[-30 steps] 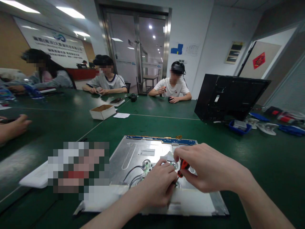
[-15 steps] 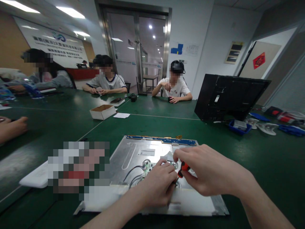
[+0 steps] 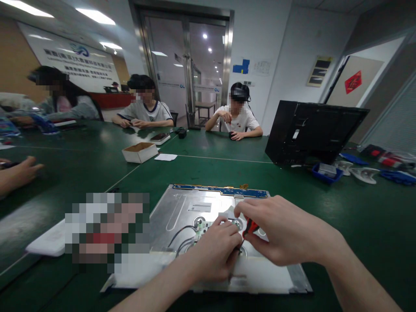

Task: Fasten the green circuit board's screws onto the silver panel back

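Note:
A flat silvery display panel (image 3: pixel 177 203) lies back side up on the green table in front of me. Along its far edge runs a blue circuit strip (image 3: pixel 221 191). My right hand (image 3: pixel 279 232) grips a red and black screwdriver (image 3: pixel 250 226), tilted with its shaft pointing down toward the panel's middle. Beside that shaft, my left hand (image 3: pixel 216 251) rests on the panel with its fingers curled; whatever they hold is hidden. A small green circuit board (image 3: pixel 202 227) with black cables (image 3: pixel 178 234) shows partly from under the left hand. The screwdriver's tip is hidden.
A large black monitor (image 3: pixel 312 130) stands at the back right, near a blue tray (image 3: pixel 327 174). An open cardboard box (image 3: pixel 139 153) sits beyond the panel. A white object (image 3: pixel 48 240), partly blurred out, lies left. Another person's hand (image 3: pixel 24 172) is at the far left.
The screwdriver handle has turned slightly in my right hand, whose fingers shifted a little. My left hand stays put. At the far left, the other person's hand moved slightly.

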A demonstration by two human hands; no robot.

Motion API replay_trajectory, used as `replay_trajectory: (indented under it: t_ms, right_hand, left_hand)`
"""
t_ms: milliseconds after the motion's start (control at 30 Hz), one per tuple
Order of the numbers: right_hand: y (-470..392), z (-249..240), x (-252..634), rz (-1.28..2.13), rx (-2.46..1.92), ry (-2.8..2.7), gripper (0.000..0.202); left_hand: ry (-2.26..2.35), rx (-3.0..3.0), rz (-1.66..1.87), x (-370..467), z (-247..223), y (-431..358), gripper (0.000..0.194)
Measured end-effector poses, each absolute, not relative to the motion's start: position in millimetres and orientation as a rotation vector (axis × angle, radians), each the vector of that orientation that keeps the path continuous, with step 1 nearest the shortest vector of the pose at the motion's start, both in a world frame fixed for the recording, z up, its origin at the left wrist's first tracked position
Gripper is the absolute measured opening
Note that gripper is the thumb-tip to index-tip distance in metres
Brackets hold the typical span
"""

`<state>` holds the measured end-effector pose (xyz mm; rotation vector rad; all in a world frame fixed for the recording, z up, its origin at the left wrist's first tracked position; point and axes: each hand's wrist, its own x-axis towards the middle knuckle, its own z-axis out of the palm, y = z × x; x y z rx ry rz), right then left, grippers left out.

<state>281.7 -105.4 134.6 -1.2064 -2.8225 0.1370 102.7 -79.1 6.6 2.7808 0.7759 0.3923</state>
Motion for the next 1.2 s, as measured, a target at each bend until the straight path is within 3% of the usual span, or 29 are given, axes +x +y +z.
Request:
replay_trajectory:
  t_ms: [300,500,900,1200]
  right_hand:
    - [-98.8,127.2,279.9,0.007,-1.326,-2.792,0.021]
    - [-104.2,132.6,281.4,0.125,-1.195,-2.82,0.016]
    - [-99.3,127.0,280.3,0.007,-1.334,-2.798,0.019]
    - [-103.3,131.1,283.5,0.109,-1.173,-2.824,0.019]
  left_hand:
    - [0.81,2.761,0.388,102.3,9.6,-80.7,0.006]
    - [0.79,2.769,0.403,102.7,8.6,-80.0,0.015]
    - [0.822,2.783,0.361,103.1,9.8,-80.3,0.008]
    - [0.794,2.786,0.394,102.4,5.9,-79.3,0.008]
